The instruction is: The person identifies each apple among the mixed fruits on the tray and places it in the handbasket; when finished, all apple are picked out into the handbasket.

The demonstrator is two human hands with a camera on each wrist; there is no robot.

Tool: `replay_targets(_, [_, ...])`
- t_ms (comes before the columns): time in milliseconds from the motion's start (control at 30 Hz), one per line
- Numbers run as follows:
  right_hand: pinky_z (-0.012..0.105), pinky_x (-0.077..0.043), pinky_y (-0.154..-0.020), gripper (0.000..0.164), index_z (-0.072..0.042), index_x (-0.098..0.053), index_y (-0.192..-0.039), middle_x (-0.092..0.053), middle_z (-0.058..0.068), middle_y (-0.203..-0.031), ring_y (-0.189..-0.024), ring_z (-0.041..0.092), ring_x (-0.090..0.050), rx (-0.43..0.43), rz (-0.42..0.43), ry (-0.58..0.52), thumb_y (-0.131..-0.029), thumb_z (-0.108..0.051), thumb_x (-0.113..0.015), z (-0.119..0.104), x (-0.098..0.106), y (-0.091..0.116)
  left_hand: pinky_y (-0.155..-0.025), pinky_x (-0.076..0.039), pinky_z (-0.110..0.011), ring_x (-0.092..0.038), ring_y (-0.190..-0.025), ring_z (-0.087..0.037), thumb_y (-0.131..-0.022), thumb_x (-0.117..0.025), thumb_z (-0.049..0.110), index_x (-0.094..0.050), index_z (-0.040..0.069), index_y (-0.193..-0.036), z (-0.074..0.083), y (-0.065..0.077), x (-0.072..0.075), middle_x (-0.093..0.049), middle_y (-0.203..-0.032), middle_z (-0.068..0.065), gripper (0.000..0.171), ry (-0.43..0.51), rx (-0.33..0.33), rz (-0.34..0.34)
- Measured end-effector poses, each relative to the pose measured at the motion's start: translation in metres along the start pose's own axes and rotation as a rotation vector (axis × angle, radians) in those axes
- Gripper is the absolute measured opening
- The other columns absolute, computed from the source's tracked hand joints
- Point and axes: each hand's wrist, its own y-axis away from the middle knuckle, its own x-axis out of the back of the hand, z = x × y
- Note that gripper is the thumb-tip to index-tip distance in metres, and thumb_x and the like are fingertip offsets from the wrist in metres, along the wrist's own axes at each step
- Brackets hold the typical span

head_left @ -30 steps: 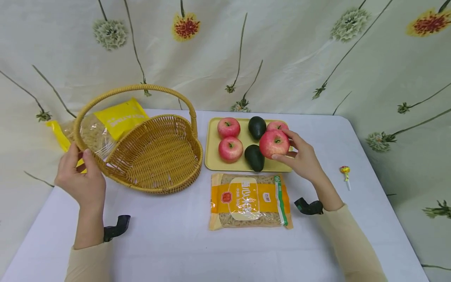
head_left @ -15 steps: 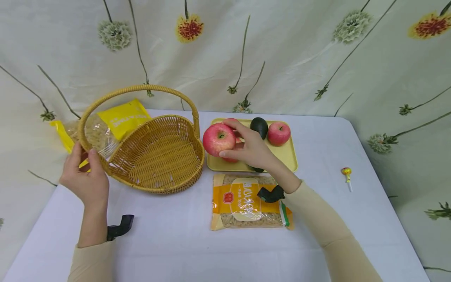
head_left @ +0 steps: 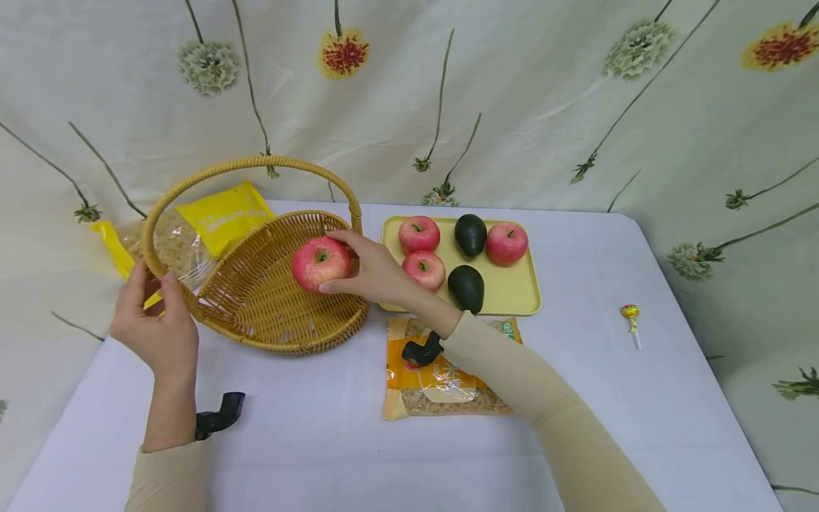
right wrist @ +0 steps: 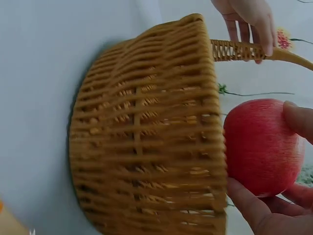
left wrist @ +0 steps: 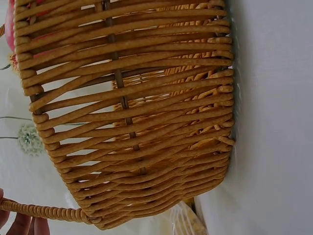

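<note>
My right hand (head_left: pixel 371 269) grips a red apple (head_left: pixel 321 264) above the right part of a woven basket (head_left: pixel 269 345). In the right wrist view, the apple (right wrist: pixel 264 147) is at rim height, with thumb and fingers around it. My left hand (head_left: pixel 156 320) holds the left side of the basket's arched handle (head_left: pixel 256 162); in the left wrist view only its fingertips show at the lower left corner. The basket stands on the white table. Right of it, a yellow tray (head_left: pixel 512 291) bears apples (head_left: pixel 507 243) and two avocados (head_left: pixel 470 235).
A yellow clear-windowed bag (head_left: pixel 224 217) of pasta lies behind the basket. In front of the tray is an orange food packet (head_left: pixel 441 398), partly covered by my right forearm. A lollipop (head_left: pixel 630 313) lies at the right. Floral cloth (head_left: pixel 512 107) hangs behind the table.
My right hand has carried the apple leftward from above the tray's right side to over the basket. The left hand stays on the handle, and the basket has hardly moved.
</note>
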Motion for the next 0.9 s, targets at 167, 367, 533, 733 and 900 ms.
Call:
replay_targets(167, [0.023,-0.048,-0.094,0.079,-0.014,-0.041,-0.146,-0.055,0.004,-0.138,-0.121,0.016,-0.055,-0.006,-0.007,-0.002,-0.080,-0.034,-0.080,-0.004,-0.026,-0.018,-0.074,-0.043,-0.011,-0.054,-0.091,0.008,-0.096,-0.058,0.022,-0.068,0.021,-0.124,0.015,0.005,0.002,-0.070,-0.116,0.003,0.030,0.051,0.013,-0.005])
replay_targets(367, [0.023,-0.047,-0.096,0.077,-0.013,-0.042,-0.145,-0.055,0.003,-0.138,-0.121,0.015,-0.054,-0.028,0.001,0.037,-0.080,-0.034,-0.080,-0.007,-0.052,-0.035,-0.076,-0.043,-0.012,-0.054,-0.092,0.006,-0.096,-0.058,0.022,-0.068,0.022,-0.125,0.018,0.005,0.003,-0.070,-0.116,0.003,0.030,0.065,0.021,-0.013])
replay_targets(533, [0.024,-0.046,-0.099,0.077,-0.014,-0.042,-0.145,-0.054,0.001,-0.140,-0.125,0.014,-0.053,-0.061,-0.012,0.075,-0.080,-0.035,-0.079,-0.008,-0.068,-0.044,-0.075,-0.043,-0.011,-0.054,-0.091,0.007,-0.096,-0.058,0.022,-0.068,0.021,-0.125,0.018,0.005,0.003,-0.070,-0.117,0.000,0.030,0.053,0.016,-0.012])
replay_targets(733, [0.021,-0.044,-0.100,0.078,-0.014,-0.042,-0.146,-0.052,-0.002,-0.142,-0.126,0.011,-0.052,-0.109,-0.025,0.098,-0.081,-0.037,-0.079,-0.005,-0.083,-0.053,-0.073,-0.042,-0.010,-0.054,-0.089,0.008,-0.095,-0.058,0.022,-0.069,0.020,-0.123,0.017,0.005,0.003,-0.071,-0.115,0.001,0.030,0.056,0.014,-0.003])
replay_targets(900, [0.023,-0.045,-0.100,0.077,-0.016,-0.042,-0.145,-0.052,-0.003,-0.141,-0.126,0.011,-0.052,-0.154,-0.016,0.082,-0.081,-0.036,-0.079,-0.004,-0.086,-0.057,-0.073,-0.042,-0.011,-0.054,-0.090,0.007,-0.096,-0.059,0.022,-0.069,0.019,-0.123,0.017,0.005,0.001,-0.070,-0.116,0.003,0.030,0.066,0.016,-0.004])
